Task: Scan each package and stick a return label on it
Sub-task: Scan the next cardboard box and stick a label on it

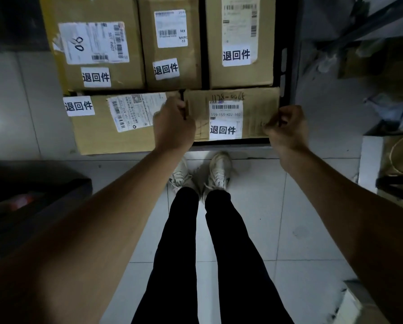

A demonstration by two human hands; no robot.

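Cardboard package (231,113) between both curled hands (173,125)

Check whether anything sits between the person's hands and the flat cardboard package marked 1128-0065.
Nothing visible does. The left hand grips the flat package at its left edge and the right hand grips its right edge, both in direct contact. Its return label lies uncovered between them.

Three boxes (170,43) behind; two in front, near-right box (231,113) between both hands.
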